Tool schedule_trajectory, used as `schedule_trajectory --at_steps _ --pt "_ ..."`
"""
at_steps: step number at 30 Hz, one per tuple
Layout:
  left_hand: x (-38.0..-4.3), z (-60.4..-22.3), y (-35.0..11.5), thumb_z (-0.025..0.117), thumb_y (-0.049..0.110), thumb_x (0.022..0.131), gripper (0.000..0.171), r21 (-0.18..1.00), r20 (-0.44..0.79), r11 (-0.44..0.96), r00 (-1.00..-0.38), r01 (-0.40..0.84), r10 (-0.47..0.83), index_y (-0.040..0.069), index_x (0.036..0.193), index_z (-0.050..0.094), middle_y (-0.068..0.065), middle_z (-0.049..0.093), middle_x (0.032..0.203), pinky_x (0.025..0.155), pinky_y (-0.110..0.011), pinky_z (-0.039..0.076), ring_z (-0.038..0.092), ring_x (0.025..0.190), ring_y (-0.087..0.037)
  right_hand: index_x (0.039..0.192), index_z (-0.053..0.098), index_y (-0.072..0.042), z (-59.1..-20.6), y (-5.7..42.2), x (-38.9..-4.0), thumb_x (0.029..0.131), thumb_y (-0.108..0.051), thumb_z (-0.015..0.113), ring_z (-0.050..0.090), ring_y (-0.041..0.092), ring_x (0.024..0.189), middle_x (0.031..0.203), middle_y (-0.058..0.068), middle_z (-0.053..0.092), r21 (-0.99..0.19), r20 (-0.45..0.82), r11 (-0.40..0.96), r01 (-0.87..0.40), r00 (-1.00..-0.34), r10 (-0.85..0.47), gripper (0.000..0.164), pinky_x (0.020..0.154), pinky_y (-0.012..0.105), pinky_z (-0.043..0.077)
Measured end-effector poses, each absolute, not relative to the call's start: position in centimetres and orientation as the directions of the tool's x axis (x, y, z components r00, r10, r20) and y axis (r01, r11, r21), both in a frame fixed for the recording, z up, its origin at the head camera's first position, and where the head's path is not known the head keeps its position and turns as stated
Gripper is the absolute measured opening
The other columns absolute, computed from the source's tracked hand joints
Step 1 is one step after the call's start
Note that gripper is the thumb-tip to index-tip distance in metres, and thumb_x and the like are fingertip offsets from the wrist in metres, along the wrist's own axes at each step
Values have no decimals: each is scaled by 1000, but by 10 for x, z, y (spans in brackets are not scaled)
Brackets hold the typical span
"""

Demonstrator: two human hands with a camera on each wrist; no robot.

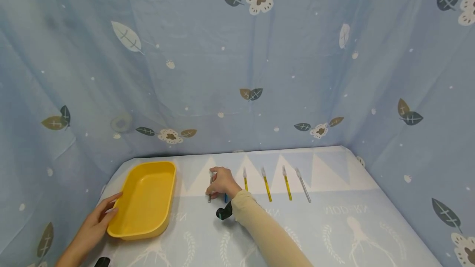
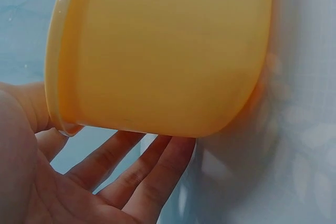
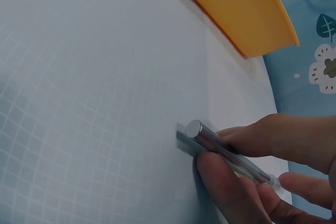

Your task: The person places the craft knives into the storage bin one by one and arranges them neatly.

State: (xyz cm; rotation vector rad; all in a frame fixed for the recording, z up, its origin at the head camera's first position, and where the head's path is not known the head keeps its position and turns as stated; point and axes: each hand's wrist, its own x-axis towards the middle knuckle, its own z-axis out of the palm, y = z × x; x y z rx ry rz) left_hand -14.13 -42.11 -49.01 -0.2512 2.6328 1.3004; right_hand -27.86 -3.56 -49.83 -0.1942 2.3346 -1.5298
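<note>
My right hand (image 1: pixel 224 182) pinches a silver-handled craft knife (image 3: pixel 207 139) with a clear cap between thumb and fingers, close over the tabletop. A blue-handled craft knife (image 1: pixel 226 198) shows partly beneath that hand. On the left, a yellow plastic tray (image 1: pixel 168 201) stands on the table. My left hand (image 1: pixel 97 217) rests against its left side, the fairly straight fingers (image 2: pixel 140 174) touching the outer wall and the thumb near the rim. To the right of my right hand lie yellow-handled craft knives (image 1: pixel 287 188) and another silver craft knife (image 1: pixel 305 188), spaced in a row.
A pale patterned cloth (image 1: pixel 334 226) covers the table. Blue curtains (image 1: pixel 208 61) with printed leaves and flowers hang behind the table and along both sides. A dark object (image 1: pixel 102 262) shows at the bottom edge near my left wrist.
</note>
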Motion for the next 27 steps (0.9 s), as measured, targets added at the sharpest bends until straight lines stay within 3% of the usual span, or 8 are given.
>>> schedule_trajectory --at_steps 12,19,23,25,27 --pt "-143 -491 -424 39 36 121 63 756 -204 626 -978 -189 -48 -1 170 23 -36 25 169 109 -62 51 37 146 -57 156 55 2 -489 -31 -280 74 20 83 78 37 64 97 10 65 -912 -264 390 126 -908 -326 89 61 38 65" --pt "-143 -492 -423 38 35 122 64 774 -215 599 -975 -205 -55 -1 171 20 -37 20 171 117 -74 34 29 149 -59 155 57 2 -488 -29 -281 75 19 83 79 36 65 99 12 67 -918 -271 373 136 -901 -339 86 61 40 66" --pt "-144 -492 -423 38 34 122 63 778 -222 591 -973 -213 -58 -1 171 19 -37 17 172 119 -75 30 26 151 -60 154 59 3 -485 -28 -281 75 20 82 79 37 67 101 12 67 -917 -270 375 133 -900 -341 84 62 41 66" --pt "-144 -492 -422 38 34 122 64 776 -215 596 -975 -206 -57 -1 171 19 -37 18 171 118 -74 32 27 150 -60 154 58 3 -484 -29 -281 75 21 82 79 36 66 102 12 66 -918 -271 373 134 -899 -343 84 62 41 66" --pt "-144 -492 -423 39 35 121 63 769 -199 611 -979 -189 -53 -1 171 21 -37 21 171 116 -67 42 30 149 -59 155 58 1 -484 -29 -281 75 23 81 78 35 64 102 11 64 -917 -275 373 139 -898 -342 86 61 41 66"
